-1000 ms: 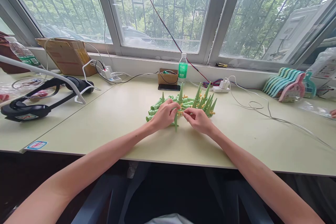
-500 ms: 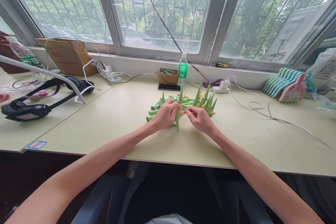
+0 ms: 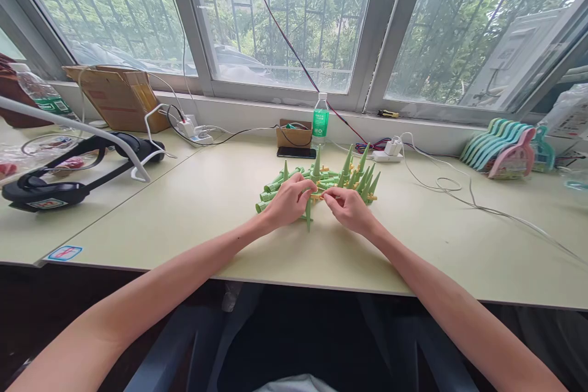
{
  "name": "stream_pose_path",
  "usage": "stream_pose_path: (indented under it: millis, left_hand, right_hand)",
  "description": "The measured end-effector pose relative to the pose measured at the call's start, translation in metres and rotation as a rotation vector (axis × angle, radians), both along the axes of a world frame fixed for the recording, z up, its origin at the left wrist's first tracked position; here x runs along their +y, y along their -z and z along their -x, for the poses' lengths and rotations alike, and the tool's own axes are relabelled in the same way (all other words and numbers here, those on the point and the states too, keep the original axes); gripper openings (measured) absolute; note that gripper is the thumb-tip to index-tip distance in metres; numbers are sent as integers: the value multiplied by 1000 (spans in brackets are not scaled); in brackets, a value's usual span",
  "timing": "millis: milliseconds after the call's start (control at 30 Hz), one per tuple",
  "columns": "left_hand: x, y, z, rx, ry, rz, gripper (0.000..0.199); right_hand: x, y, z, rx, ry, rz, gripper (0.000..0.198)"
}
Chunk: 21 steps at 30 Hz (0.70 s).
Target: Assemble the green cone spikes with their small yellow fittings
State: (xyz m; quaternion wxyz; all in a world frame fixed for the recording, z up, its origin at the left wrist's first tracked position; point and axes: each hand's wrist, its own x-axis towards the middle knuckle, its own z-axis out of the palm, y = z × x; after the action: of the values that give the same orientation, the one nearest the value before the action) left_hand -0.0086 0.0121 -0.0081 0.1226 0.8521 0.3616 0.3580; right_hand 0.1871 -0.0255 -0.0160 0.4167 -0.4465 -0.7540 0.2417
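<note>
My left hand (image 3: 290, 199) is closed around a green pointed plastic piece (image 3: 309, 215), whose tip sticks down below the fingers. My right hand (image 3: 348, 207) pinches at the end of a small yellow peg (image 3: 316, 198) between the two hands. The fingers hide most of both parts. Just behind and beside the hands lies a cluster of green plastic pieces: upright cones (image 3: 345, 170) with yellow pegs on the right, and ribbed tubes (image 3: 263, 205) on the left, partly under my left hand.
A black phone (image 3: 296, 152), a small cardboard box (image 3: 294, 135) and a green-labelled bottle (image 3: 320, 119) stand behind the cluster. At left is a black headset (image 3: 50, 187). Power strips (image 3: 386, 156) with cables lie at the back. Turquoise and pink dustpan-like pieces (image 3: 498, 147) are stacked right.
My right hand has shifted slightly left, closer to my left hand. The downward green tip has swung a little left. The cluster on the table has stayed put.
</note>
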Motion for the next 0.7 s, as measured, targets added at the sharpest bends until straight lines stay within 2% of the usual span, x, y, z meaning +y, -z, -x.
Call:
stream_pose_path:
  millis: [267,700]
  left_hand:
    - [-3,-2,-2,-5,16,4,21]
    - [-6,-1,-4,-15,62,20,20]
  right_hand:
    - [-2,-2,2,-27,-33,-25,35]
    - [-2,-1,1,-24,-58,-41,33]
